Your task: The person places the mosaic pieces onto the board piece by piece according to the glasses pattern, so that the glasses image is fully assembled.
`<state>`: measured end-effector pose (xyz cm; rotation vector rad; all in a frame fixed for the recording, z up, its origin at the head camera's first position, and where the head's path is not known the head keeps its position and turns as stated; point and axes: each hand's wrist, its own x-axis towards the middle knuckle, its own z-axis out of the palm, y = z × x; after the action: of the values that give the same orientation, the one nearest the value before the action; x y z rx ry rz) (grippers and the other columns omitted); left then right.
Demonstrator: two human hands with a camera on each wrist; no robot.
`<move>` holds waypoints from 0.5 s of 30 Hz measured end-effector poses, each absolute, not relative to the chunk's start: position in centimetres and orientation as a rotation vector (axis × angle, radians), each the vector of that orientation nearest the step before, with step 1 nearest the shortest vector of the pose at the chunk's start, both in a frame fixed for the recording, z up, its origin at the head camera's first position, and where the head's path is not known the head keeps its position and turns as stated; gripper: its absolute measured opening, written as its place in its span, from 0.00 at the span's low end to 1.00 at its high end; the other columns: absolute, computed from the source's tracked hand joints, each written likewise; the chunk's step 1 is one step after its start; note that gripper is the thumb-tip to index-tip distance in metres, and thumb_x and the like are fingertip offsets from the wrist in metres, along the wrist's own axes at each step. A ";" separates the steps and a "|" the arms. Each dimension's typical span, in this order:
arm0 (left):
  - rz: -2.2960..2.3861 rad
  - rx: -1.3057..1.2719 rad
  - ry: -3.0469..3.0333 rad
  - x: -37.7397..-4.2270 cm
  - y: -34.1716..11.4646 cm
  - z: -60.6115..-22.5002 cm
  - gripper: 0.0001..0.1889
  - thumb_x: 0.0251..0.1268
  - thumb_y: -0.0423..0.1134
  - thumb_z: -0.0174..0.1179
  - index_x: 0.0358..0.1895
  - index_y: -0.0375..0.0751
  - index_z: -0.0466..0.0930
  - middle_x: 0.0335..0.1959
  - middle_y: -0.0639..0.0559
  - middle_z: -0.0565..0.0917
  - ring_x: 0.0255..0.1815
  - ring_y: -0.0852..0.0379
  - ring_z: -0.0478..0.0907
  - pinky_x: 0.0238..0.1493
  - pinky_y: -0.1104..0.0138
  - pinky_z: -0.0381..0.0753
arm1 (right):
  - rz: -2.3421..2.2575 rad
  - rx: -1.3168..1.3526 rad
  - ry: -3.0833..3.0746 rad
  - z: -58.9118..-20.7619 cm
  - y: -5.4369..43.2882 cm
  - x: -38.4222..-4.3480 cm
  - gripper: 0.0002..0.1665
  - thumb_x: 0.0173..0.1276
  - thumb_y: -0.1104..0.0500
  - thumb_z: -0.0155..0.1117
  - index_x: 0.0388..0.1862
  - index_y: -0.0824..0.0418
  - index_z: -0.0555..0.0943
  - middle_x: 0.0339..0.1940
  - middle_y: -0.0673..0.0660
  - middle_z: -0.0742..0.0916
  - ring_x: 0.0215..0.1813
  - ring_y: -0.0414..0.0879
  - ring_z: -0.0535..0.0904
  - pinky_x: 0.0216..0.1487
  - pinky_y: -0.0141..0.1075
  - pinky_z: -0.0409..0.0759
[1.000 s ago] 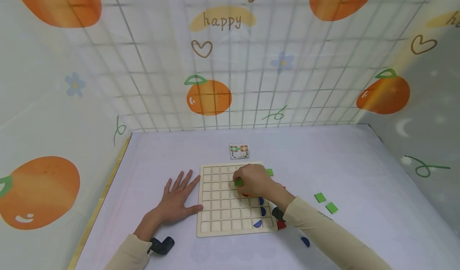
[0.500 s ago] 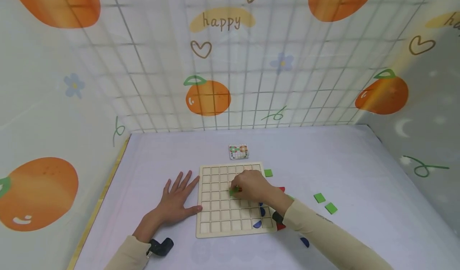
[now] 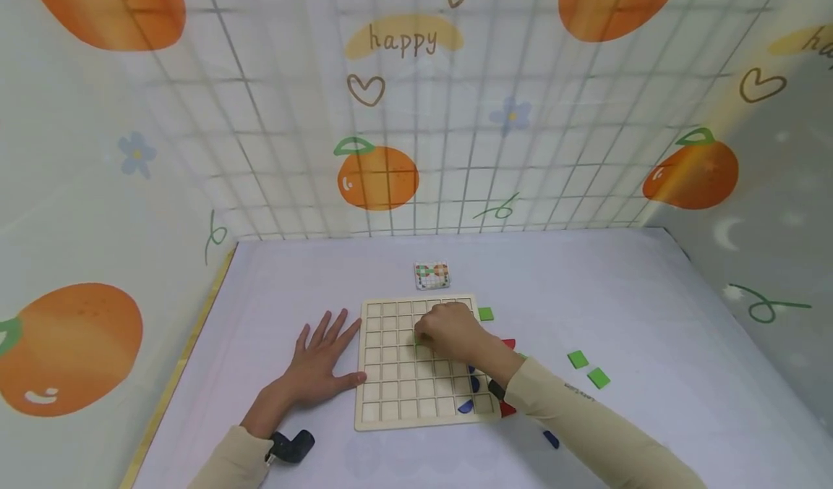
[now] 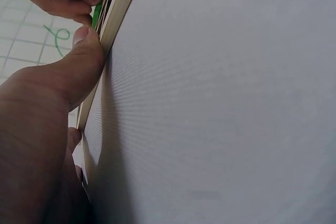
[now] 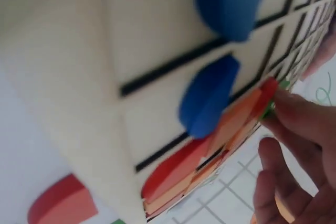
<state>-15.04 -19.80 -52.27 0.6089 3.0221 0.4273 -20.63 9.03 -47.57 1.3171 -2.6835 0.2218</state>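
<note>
A wooden grid board [image 3: 390, 390] lies flat on the table. My left hand [image 3: 319, 370] is spread palm down beside it, thumb and forefinger touching its left edge. Over the board's middle, my right hand [image 3: 450, 330] pinches a green square tile [image 5: 269, 109] between thumb and fingers. That tile is mostly hidden by the hand in the head view; its green edge [image 4: 96, 15] shows in the left wrist view. Red and orange pieces [image 5: 178, 169] sit in cells near the right fingers. Blue half-round pieces [image 5: 210, 98] lie on the board's right side.
Behind the board lies a small pattern card [image 3: 432, 275]. Loose pieces lie to the right: a green tile [image 3: 486, 314] by the board's corner, two green tiles [image 3: 588, 368] farther out, red pieces [image 3: 507, 409] and a blue half-round [image 3: 551, 439] near the right sleeve.
My right hand has carried the green tile slightly left over the board, and it lowered toward the cells around the middle. My left hand has stayed at the board's edge.
</note>
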 end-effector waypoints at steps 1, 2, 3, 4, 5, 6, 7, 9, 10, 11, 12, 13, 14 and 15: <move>0.429 0.608 3.024 -15.0 -19.8 -52.2 0.51 0.57 0.74 0.55 0.79 0.50 0.53 0.79 0.43 0.48 0.78 0.38 0.38 0.70 0.37 0.35 | 0.209 1.314 -2.674 -47.6 9.0 -20.6 0.05 0.62 0.59 0.73 0.29 0.48 0.89 0.28 0.41 0.88 0.31 0.37 0.82 0.30 0.32 0.80; 0.436 0.607 3.023 -15.0 -19.8 -52.0 0.51 0.57 0.73 0.56 0.79 0.49 0.54 0.79 0.43 0.49 0.78 0.38 0.39 0.70 0.37 0.35 | 0.205 1.313 -2.674 -47.6 8.9 -20.7 0.06 0.62 0.60 0.73 0.29 0.48 0.89 0.28 0.41 0.88 0.31 0.37 0.83 0.29 0.32 0.80; 0.440 0.608 3.023 -15.0 -19.8 -52.0 0.51 0.57 0.73 0.56 0.79 0.49 0.54 0.79 0.43 0.49 0.78 0.38 0.39 0.70 0.37 0.35 | 0.206 1.314 -2.678 -47.5 9.0 -20.7 0.06 0.62 0.60 0.72 0.29 0.48 0.89 0.28 0.41 0.88 0.32 0.38 0.83 0.30 0.32 0.80; 0.446 0.611 3.020 -15.0 -19.8 -52.0 0.51 0.57 0.73 0.56 0.79 0.49 0.54 0.79 0.43 0.49 0.78 0.38 0.39 0.70 0.37 0.35 | 0.207 1.319 -2.681 -47.5 9.0 -20.7 0.06 0.62 0.61 0.72 0.30 0.48 0.89 0.29 0.41 0.88 0.32 0.38 0.83 0.30 0.32 0.80; 0.448 0.611 3.018 -15.1 -19.9 -52.1 0.51 0.57 0.74 0.55 0.79 0.50 0.53 0.79 0.43 0.48 0.78 0.38 0.38 0.70 0.37 0.35 | 0.213 1.325 -2.679 -47.5 9.2 -20.8 0.06 0.62 0.61 0.73 0.30 0.48 0.90 0.29 0.41 0.88 0.32 0.37 0.83 0.29 0.31 0.80; 0.452 0.611 3.016 -15.0 -19.9 -52.2 0.51 0.57 0.74 0.55 0.79 0.50 0.53 0.79 0.43 0.48 0.78 0.38 0.38 0.70 0.37 0.35 | 0.229 1.330 -2.685 -47.5 9.3 -20.8 0.06 0.62 0.61 0.73 0.31 0.48 0.90 0.29 0.41 0.88 0.33 0.37 0.84 0.30 0.31 0.80; 0.458 0.613 3.016 -15.0 -19.9 -52.2 0.51 0.57 0.74 0.55 0.79 0.50 0.54 0.79 0.43 0.49 0.78 0.38 0.39 0.70 0.36 0.35 | 0.246 1.335 -2.691 -47.6 9.4 -20.8 0.06 0.61 0.61 0.73 0.31 0.48 0.90 0.30 0.41 0.88 0.33 0.37 0.84 0.30 0.31 0.80; 0.453 0.612 3.017 -15.0 -19.9 -52.4 0.51 0.57 0.74 0.55 0.79 0.50 0.53 0.80 0.43 0.48 0.78 0.38 0.38 0.70 0.37 0.35 | 0.288 1.342 -2.706 -47.5 9.7 -20.8 0.06 0.60 0.61 0.74 0.32 0.48 0.90 0.31 0.41 0.88 0.34 0.38 0.84 0.31 0.31 0.81; 0.450 0.611 3.017 -15.0 -19.9 -52.4 0.51 0.57 0.74 0.55 0.79 0.50 0.53 0.80 0.43 0.48 0.78 0.38 0.38 0.70 0.37 0.35 | 0.314 1.343 -2.713 -47.5 9.8 -20.9 0.06 0.60 0.61 0.74 0.32 0.48 0.90 0.32 0.41 0.88 0.35 0.38 0.84 0.32 0.32 0.81; 0.443 0.607 3.018 -15.0 -19.9 -52.3 0.51 0.57 0.74 0.55 0.79 0.50 0.53 0.80 0.43 0.48 0.78 0.39 0.38 0.70 0.37 0.35 | 0.342 1.339 -2.726 -47.4 9.9 -20.9 0.06 0.60 0.61 0.74 0.33 0.49 0.90 0.33 0.42 0.89 0.36 0.38 0.84 0.33 0.32 0.81; 0.441 0.606 3.018 -15.0 -19.8 -52.2 0.51 0.57 0.73 0.56 0.79 0.50 0.53 0.79 0.43 0.48 0.78 0.38 0.38 0.70 0.37 0.35 | 0.373 1.331 -2.748 -47.3 10.1 -20.9 0.06 0.60 0.61 0.74 0.34 0.49 0.90 0.34 0.42 0.89 0.37 0.39 0.84 0.34 0.33 0.81; 0.434 0.604 3.019 -15.0 -19.8 -52.2 0.51 0.57 0.73 0.56 0.79 0.50 0.53 0.79 0.43 0.48 0.78 0.38 0.38 0.70 0.37 0.35 | 0.398 1.324 -2.767 -47.2 10.2 -20.9 0.06 0.60 0.61 0.74 0.35 0.50 0.90 0.35 0.42 0.89 0.38 0.39 0.84 0.35 0.33 0.82; 0.434 0.603 3.020 -15.0 -19.9 -52.1 0.51 0.57 0.73 0.56 0.79 0.50 0.53 0.79 0.43 0.48 0.78 0.38 0.38 0.70 0.37 0.35 | 0.423 1.320 -2.779 -47.0 10.4 -21.0 0.05 0.61 0.61 0.74 0.35 0.50 0.90 0.36 0.43 0.89 0.39 0.40 0.84 0.35 0.34 0.82; 0.428 0.602 3.021 -15.0 -19.9 -52.1 0.51 0.57 0.73 0.56 0.79 0.50 0.53 0.80 0.43 0.48 0.78 0.38 0.38 0.70 0.37 0.36 | 0.442 1.313 -2.795 -46.9 10.6 -21.0 0.05 0.62 0.60 0.73 0.35 0.50 0.89 0.37 0.42 0.88 0.40 0.40 0.83 0.36 0.34 0.81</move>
<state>-14.98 -19.87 -52.12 0.6018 3.0214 0.4278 -21.00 10.64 -46.89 1.3134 -2.7947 0.4419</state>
